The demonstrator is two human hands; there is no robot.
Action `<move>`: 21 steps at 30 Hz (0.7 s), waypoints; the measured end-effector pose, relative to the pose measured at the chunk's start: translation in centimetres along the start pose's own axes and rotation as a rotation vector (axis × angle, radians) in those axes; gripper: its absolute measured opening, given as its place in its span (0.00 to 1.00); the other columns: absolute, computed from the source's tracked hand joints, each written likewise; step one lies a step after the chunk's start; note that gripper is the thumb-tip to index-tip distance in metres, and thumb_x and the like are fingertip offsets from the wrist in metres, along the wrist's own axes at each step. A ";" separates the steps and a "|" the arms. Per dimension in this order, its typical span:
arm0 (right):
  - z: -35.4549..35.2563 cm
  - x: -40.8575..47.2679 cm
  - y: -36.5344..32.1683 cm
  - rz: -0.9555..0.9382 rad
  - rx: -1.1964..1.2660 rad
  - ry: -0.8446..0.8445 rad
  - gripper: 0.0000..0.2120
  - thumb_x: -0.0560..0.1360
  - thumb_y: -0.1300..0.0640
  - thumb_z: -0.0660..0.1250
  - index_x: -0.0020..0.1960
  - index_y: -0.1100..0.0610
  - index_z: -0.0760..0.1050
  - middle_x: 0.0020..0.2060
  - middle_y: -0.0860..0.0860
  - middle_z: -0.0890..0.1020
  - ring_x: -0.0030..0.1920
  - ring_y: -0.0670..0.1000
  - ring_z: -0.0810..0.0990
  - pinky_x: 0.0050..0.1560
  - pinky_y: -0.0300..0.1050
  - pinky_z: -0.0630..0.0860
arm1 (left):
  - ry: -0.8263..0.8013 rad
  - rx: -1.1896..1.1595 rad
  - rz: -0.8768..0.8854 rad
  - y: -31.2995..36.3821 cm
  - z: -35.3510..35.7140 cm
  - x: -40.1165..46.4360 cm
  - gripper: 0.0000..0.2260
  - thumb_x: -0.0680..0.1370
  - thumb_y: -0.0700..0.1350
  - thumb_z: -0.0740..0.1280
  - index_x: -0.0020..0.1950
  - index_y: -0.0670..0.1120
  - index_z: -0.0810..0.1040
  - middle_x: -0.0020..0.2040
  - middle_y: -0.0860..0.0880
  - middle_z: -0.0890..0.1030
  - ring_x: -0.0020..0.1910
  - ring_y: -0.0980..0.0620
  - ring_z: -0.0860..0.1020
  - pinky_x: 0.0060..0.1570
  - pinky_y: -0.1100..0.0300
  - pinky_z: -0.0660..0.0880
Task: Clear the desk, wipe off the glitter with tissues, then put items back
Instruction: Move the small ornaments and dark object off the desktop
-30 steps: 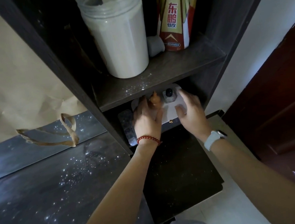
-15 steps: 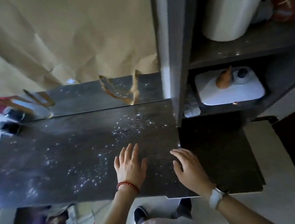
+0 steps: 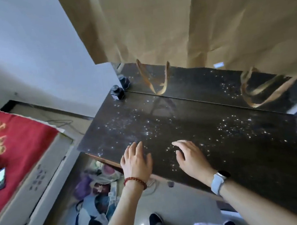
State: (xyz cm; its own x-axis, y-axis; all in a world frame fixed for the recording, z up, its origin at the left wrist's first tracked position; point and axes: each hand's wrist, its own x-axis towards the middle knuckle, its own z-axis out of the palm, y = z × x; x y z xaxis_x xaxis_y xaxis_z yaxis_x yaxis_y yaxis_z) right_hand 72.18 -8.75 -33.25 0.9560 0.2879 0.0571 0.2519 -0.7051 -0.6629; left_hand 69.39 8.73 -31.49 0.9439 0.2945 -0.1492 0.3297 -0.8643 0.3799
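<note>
The dark desk top is strewn with silver glitter, thickest toward the right and near the front. My left hand, with a red bead bracelet, hovers over the desk's front left edge, fingers spread and empty. My right hand, with a white watch on the wrist, is just right of it above the glitter, fingers loosely curled and empty. A small black ink bottle stands at the desk's far left corner.
A mirror along the desk's back is covered above by brown paper. Two brown paper loops hang against it. A red cloth covers a box at the left. A bag of clutter lies on the floor under the desk's left end.
Both hands left the white box in the shelf compartment and came back over the desk. The view swung left, so the shelf unit is out of sight.
</note>
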 end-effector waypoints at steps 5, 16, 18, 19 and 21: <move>5.3 5.6 -6.4 0.018 0.006 -0.087 0.16 0.75 0.62 0.59 0.63 0.59 0.71 0.60 0.54 0.76 0.62 0.55 0.71 0.65 0.48 0.66 | -0.016 -0.013 -0.028 -7.3 -3.8 4.5 0.23 0.77 0.52 0.60 0.71 0.49 0.61 0.72 0.47 0.63 0.72 0.46 0.58 0.69 0.47 0.59; 11.2 22.6 -8.9 0.024 -0.085 -0.172 0.21 0.76 0.59 0.59 0.69 0.60 0.62 0.66 0.56 0.69 0.67 0.54 0.66 0.68 0.47 0.64 | -0.130 0.008 -0.094 -13.5 -4.8 19.6 0.25 0.78 0.51 0.57 0.74 0.49 0.54 0.76 0.47 0.54 0.74 0.45 0.52 0.70 0.46 0.58; 12.4 26.4 -8.8 0.018 -0.127 -0.163 0.23 0.76 0.58 0.60 0.70 0.59 0.60 0.68 0.56 0.67 0.68 0.54 0.64 0.67 0.48 0.64 | -0.148 0.024 -0.097 -14.0 -4.2 22.1 0.26 0.79 0.51 0.56 0.74 0.50 0.51 0.77 0.48 0.50 0.75 0.48 0.48 0.71 0.46 0.56; 13.0 28.2 -8.8 0.011 -0.148 -0.154 0.25 0.76 0.57 0.61 0.70 0.59 0.58 0.68 0.56 0.65 0.68 0.55 0.63 0.67 0.49 0.64 | -0.161 0.037 -0.085 -14.2 -3.8 23.2 0.26 0.79 0.52 0.55 0.74 0.51 0.50 0.77 0.49 0.48 0.76 0.49 0.46 0.71 0.45 0.55; 14.0 31.3 -8.8 -0.011 -0.205 -0.135 0.27 0.75 0.56 0.62 0.71 0.57 0.56 0.69 0.57 0.63 0.68 0.56 0.62 0.65 0.51 0.66 | -0.200 0.069 -0.051 -14.6 -3.1 25.1 0.26 0.79 0.54 0.53 0.75 0.52 0.48 0.77 0.50 0.45 0.76 0.50 0.43 0.73 0.45 0.51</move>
State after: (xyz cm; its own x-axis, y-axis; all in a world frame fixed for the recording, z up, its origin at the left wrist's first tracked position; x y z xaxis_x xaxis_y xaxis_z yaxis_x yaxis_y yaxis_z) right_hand 97.78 15.59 -36.07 0.9275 0.3709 -0.0458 0.3011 -0.8143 -0.4962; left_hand 88.33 30.02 -37.97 0.9016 0.2578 -0.3473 0.3686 -0.8781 0.3052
